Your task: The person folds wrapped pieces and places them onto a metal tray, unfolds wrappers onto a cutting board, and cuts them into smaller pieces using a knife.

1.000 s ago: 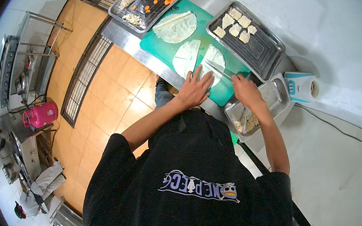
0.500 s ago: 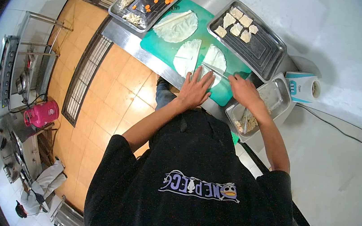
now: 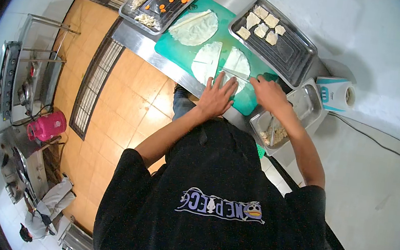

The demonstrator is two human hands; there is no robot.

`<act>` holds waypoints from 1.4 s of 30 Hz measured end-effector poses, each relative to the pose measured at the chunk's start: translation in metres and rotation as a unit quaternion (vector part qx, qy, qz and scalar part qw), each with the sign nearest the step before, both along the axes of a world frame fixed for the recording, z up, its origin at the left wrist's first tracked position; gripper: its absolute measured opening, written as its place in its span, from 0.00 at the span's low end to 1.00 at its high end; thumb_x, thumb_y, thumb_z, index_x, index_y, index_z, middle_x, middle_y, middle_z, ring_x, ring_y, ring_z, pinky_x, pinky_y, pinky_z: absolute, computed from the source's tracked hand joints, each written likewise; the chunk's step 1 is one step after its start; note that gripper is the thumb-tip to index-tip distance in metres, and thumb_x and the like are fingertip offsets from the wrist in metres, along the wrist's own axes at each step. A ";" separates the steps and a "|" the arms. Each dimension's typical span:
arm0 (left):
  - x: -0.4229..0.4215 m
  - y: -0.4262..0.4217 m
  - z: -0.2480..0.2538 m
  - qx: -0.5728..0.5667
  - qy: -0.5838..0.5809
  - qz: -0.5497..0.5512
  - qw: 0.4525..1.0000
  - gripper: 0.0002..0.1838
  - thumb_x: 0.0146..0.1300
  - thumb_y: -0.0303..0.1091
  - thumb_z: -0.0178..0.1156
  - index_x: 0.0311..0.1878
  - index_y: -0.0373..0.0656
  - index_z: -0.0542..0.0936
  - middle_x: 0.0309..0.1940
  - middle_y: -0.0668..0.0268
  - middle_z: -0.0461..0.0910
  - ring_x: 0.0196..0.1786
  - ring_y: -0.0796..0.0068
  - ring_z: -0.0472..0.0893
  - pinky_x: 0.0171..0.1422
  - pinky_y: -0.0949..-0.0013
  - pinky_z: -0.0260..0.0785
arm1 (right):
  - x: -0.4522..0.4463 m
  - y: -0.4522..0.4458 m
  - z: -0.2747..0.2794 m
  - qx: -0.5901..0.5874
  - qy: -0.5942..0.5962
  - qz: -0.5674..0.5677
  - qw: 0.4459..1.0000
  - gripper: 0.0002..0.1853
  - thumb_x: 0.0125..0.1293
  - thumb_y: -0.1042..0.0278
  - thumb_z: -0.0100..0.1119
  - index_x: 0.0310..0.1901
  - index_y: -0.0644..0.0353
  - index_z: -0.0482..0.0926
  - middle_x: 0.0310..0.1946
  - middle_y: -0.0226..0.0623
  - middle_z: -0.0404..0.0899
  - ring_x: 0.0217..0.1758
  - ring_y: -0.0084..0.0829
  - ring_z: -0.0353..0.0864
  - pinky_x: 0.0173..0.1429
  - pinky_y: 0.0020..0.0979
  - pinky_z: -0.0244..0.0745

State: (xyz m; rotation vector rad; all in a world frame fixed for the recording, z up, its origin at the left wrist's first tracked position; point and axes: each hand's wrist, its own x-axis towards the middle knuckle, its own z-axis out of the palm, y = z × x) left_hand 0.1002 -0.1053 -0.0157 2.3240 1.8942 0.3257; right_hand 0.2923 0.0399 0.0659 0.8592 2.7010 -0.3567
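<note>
Thin round pale sheets lie on a green cutting board. One round sheet near the far left side is whole, with a lengthwise fold or overlap. Nearer me are a left cut sheet and a right cut sheet, with a gap between them. My left hand lies palm down with fingers spread, its fingertips on the near part of the right sheet. A knife is gripped in my right hand; its blade lies across that sheet, just beyond my left fingertips.
A tray at far left holds sliced carrots and pale bits. Another tray holds several flat pale pieces. A steel pan at right contains a chunky mixture and a spoon. Behind it stands a white-and-blue appliance. Another person is at lower left.
My right hand has shifted slightly up and left with the knife, whose blade sits a little further across the right sheet. My left hand has barely moved.
</note>
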 end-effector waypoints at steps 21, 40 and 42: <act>-0.001 -0.001 -0.003 0.006 -0.002 -0.002 1.000 0.37 0.71 0.53 0.62 0.78 0.46 0.70 0.78 0.61 0.67 0.81 0.41 0.60 0.75 0.33 0.58 | -0.009 -0.009 0.007 0.002 -0.034 -0.012 0.999 0.16 0.68 0.76 0.58 0.56 0.57 0.74 0.50 0.50 0.81 0.46 0.58 0.89 0.48 0.55 0.85; -0.002 0.000 -0.002 -0.005 -0.005 -0.001 1.000 0.38 0.70 0.55 0.62 0.79 0.47 0.69 0.79 0.63 0.66 0.81 0.43 0.59 0.76 0.32 0.57 | -0.024 -0.001 0.006 0.025 -0.031 0.013 0.999 0.12 0.71 0.71 0.55 0.54 0.57 0.78 0.45 0.52 0.83 0.43 0.57 0.90 0.44 0.53 0.87; -0.002 -0.001 -0.002 0.004 -0.006 -0.003 1.000 0.38 0.70 0.55 0.62 0.79 0.47 0.69 0.79 0.63 0.66 0.81 0.43 0.59 0.76 0.32 0.57 | -0.017 0.002 0.011 0.015 -0.035 0.013 0.999 0.13 0.71 0.71 0.55 0.56 0.56 0.77 0.47 0.52 0.83 0.44 0.57 0.90 0.44 0.54 0.87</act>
